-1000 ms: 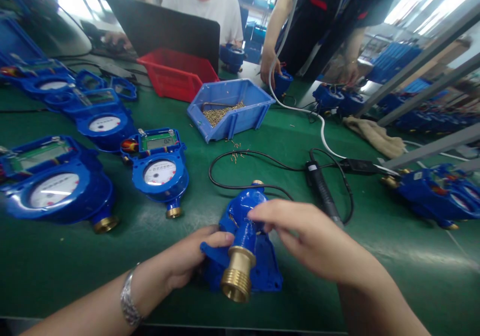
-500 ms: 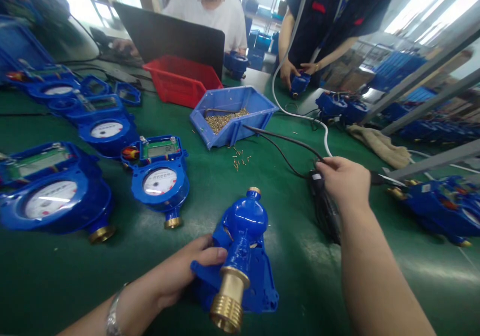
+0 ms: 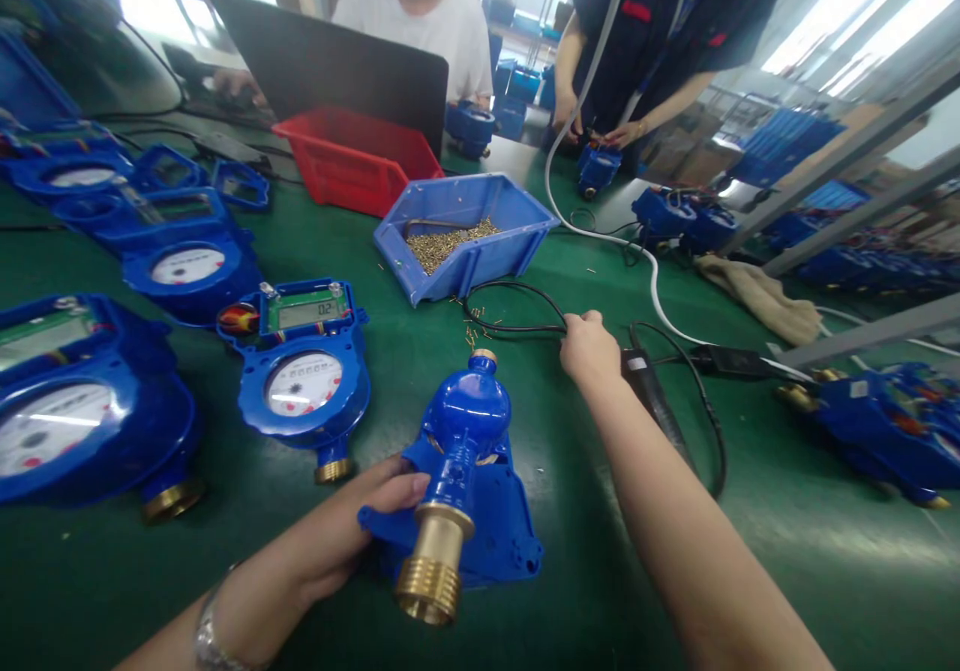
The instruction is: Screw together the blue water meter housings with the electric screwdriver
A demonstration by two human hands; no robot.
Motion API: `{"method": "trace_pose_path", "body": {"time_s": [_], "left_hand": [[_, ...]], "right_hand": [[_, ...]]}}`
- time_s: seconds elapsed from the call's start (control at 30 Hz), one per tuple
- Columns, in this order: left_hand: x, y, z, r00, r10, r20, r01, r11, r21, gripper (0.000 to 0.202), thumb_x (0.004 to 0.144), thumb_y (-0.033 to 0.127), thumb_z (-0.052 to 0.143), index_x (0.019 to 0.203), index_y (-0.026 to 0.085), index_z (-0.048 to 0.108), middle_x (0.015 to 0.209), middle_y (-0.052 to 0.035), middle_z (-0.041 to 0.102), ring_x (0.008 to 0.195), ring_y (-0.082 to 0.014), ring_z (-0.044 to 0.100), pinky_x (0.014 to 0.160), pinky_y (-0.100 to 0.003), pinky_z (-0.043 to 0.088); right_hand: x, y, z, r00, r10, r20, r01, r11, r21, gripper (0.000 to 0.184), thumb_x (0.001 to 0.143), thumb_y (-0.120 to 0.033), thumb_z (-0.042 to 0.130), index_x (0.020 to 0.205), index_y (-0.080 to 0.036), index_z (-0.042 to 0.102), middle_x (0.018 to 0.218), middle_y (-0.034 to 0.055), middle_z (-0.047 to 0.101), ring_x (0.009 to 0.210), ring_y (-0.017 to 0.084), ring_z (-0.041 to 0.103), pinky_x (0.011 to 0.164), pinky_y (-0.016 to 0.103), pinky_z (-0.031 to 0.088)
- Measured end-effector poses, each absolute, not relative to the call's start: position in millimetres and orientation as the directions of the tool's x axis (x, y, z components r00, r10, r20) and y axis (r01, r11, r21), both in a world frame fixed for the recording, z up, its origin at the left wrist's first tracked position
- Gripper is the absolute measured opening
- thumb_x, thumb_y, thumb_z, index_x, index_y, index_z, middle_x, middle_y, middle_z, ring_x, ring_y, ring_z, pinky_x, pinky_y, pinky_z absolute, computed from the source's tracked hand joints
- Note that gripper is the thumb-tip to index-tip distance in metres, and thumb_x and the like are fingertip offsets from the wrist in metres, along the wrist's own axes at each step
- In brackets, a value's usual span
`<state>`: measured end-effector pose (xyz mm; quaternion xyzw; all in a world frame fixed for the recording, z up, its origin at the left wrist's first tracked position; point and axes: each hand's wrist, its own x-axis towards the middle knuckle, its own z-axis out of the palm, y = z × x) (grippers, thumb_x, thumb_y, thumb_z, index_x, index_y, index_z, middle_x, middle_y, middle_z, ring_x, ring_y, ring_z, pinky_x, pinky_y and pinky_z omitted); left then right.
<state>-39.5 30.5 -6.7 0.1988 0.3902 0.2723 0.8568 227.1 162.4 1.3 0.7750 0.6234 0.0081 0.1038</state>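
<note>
catalogue, as i see it from my remote station; clock centred on the held meter, twelve pointing away.

item: blue meter (image 3: 466, 411), underside up by my reading, near edge of the green bench (image 3: 90, 591); threaded brass end (image 3: 427, 586) toward seven o'clock.
item: left hand (image 3: 341, 531), closed on the meter's left side, thumb uppermost, other fingers mostly hidden.
item: right hand (image 3: 592, 351), two o'clock, drawn narrow on a black cable (image 3: 517, 328); exact fingertip contact hidden.
item: black tool (image 3: 656, 401), between two and three o'clock, lying beside the right forearm, in neither hand.
item: blue bin (image 3: 499, 259), twelve o'clock, holding small brass pieces (image 3: 446, 248), probably screws; loose ones (image 3: 471, 333) scattered just before it.
item: face-up meter (image 3: 304, 381), ten o'clock, display compartment uncovered.
item: co-worker's hands (image 3: 622, 134), one o'clock, far side, at another meter (image 3: 598, 166).

progress, i judge: done, the meter inverted, with a blue housing (image 3: 502, 531) beneath it; whether fastened, i cannot tell. left: tool not taken up, cable not laid down.
</note>
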Motion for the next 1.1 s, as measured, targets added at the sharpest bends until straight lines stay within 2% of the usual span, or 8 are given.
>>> {"method": "trace_pose_path", "body": {"time_s": [0.17, 0.3, 0.47, 0.67, 0.8, 0.9, 1.0, 1.1], "left_hand": [[-40.7, 31.8, -9.5, 0.553, 0.611, -0.566, -0.312, 0.782, 0.539, 0.026, 0.060, 0.040, 0.079, 0.069, 0.019, 0.066, 0.065, 0.0032, 0.063, 0.060, -0.0089, 0.056, 0.060, -0.019, 0.044], [-39.9, 33.2, -6.6, 0.543, 0.618, -0.569, -0.302, 0.776, 0.554, 0.027, 0.058, 0.041, 0.081, 0.067, 0.019, 0.068, 0.065, 0.0035, 0.063, 0.060, -0.0079, 0.055, 0.060, -0.017, 0.043], [-41.6, 33.1, -5.1, 0.563, 0.605, -0.563, -0.291, 0.782, 0.551, 0.031, 0.057, 0.044, 0.080, 0.068, 0.019, 0.067, 0.064, 0.0036, 0.063, 0.062, -0.0092, 0.057, 0.061, -0.018, 0.044], [-42.4, 33.6, -6.8, 0.559, 0.597, -0.576, -0.239, 0.781, 0.578, 0.035, 0.060, 0.046, 0.077, 0.078, 0.018, 0.067, 0.074, 0.0005, 0.067, 0.072, -0.0134, 0.060, 0.072, -0.023, 0.045], [-41.9, 35.2, -6.2, 0.545, 0.612, -0.573, -0.229, 0.767, 0.600, 0.034, 0.060, 0.046, 0.076, 0.074, 0.017, 0.065, 0.071, 0.0002, 0.066, 0.069, -0.0134, 0.059, 0.071, -0.024, 0.045], [-41.8, 35.4, -5.9, 0.547, 0.610, -0.573, -0.212, 0.763, 0.610, 0.033, 0.063, 0.044, 0.074, 0.079, 0.016, 0.066, 0.075, -0.0019, 0.067, 0.073, -0.0155, 0.060, 0.075, -0.027, 0.044], [-42.2, 34.5, -6.1, 0.541, 0.603, -0.586, -0.215, 0.773, 0.597, 0.030, 0.065, 0.040, 0.074, 0.080, 0.016, 0.065, 0.076, -0.0027, 0.067, 0.077, -0.0174, 0.061, 0.077, -0.028, 0.044], [-42.8, 33.8, -6.2, 0.529, 0.606, -0.594, -0.225, 0.775, 0.590, 0.031, 0.062, 0.041, 0.076, 0.076, 0.016, 0.064, 0.071, -0.0017, 0.066, 0.075, -0.0176, 0.061, 0.076, -0.029, 0.044]], "right_hand": [[205.1, 173.0, 20.1, 0.034, 0.978, -0.205, 0.996, -0.015, 0.093, 0.023, 0.091, -0.028, 0.052, 0.109, -0.017, 0.058, 0.111, 0.0073, 0.060, 0.099, 0.020, 0.059, 0.085, 0.041, 0.050], [191.4, 203.7, 14.6, -0.060, 0.962, -0.268, 0.997, 0.071, 0.031, 0.027, 0.090, -0.031, 0.053, 0.111, -0.016, 0.057, 0.112, 0.0075, 0.059, 0.100, 0.020, 0.058, 0.086, 0.042, 0.049], [180.9, 229.4, -5.1, -0.111, 0.921, -0.372, 0.993, 0.120, 0.001, 0.028, 0.089, -0.033, 0.055, 0.110, -0.015, 0.056, 0.110, 0.0075, 0.059, 0.096, 0.020, 0.059, 0.082, 0.040, 0.051], [169.8, 230.2, -2.0, -0.111, 0.884, -0.455, 0.992, 0.129, 0.010, 0.027, 0.089, -0.031, 0.055, 0.110, -0.015, 0.056, 0.110, 0.0078, 0.059, 0.093, 0.019, 0.060, 0.079, 0.038, 0.052], [153.4, 231.2, -1.0, -0.097, 0.890, -0.446, 0.994, 0.113, 0.010, 0.030, 0.088, -0.030, 0.057, 0.112, -0.013, 0.056, 0.113, 0.0104, 0.057, 0.098, 0.021, 0.059, 0.083, 0.038, 0.050], [147.6, 231.7, -3.0, -0.087, 0.903, -0.421, 0.996, 0.078, -0.038, 0.031, 0.088, -0.031, 0.057, 0.112, -0.012, 0.055, 0.112, 0.0103, 0.058, 0.097, 0.021, 0.059, 0.082, 0.039, 0.051], [155.7, 226.6, 4.7, -0.077, 0.930, -0.359, 0.989, 0.026, -0.144, 0.027, 0.088, -0.031, 0.057, 0.109, -0.013, 0.057, 0.110, 0.0091, 0.059, 0.096, 0.020, 0.059, 0.083, 0.039, 0.050], [173.1, 206.4, 26.4, -0.053, 0.965, -0.259, 0.946, -0.034, -0.324, 0.018, 0.087, -0.024, 0.057, 0.100, -0.012, 0.059, 0.102, 0.0077, 0.063, 0.092, 0.019, 0.061, 0.082, 0.038, 0.050]]}}
